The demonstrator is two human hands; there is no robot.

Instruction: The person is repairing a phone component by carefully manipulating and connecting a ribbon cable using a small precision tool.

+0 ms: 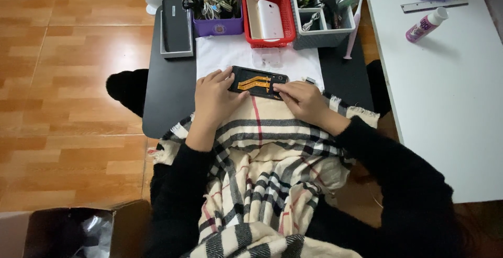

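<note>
Black and opened up, the phone (259, 82) is lying on a white cloth (225, 56) spread over a dark low table (167, 101), its long axis running left to right across the person's front, tilted slightly down toward the right, with orange flex ribbons showing inside. Going from the left, the left hand (214, 100) is pressing on the phone's left end, thumb curling along the near edge and fingers laid together over the top corner, so it is steadying rather than pinching. On the right, the right hand (304, 98) is sitting at the phone's lower right corner, fingertips bunched close together against the edge; whether they are pinching a small tool or part I cannot tell, since the knuckles are covering it. Both hands are touching the phone, neither nearer than the other. A plaid scarf (262, 184) is draping over the lap and hiding the table's near edge. Behind, a purple bin (218, 26), a red basket (270, 39) and a grey organiser (319, 38) are standing in a row.
</note>
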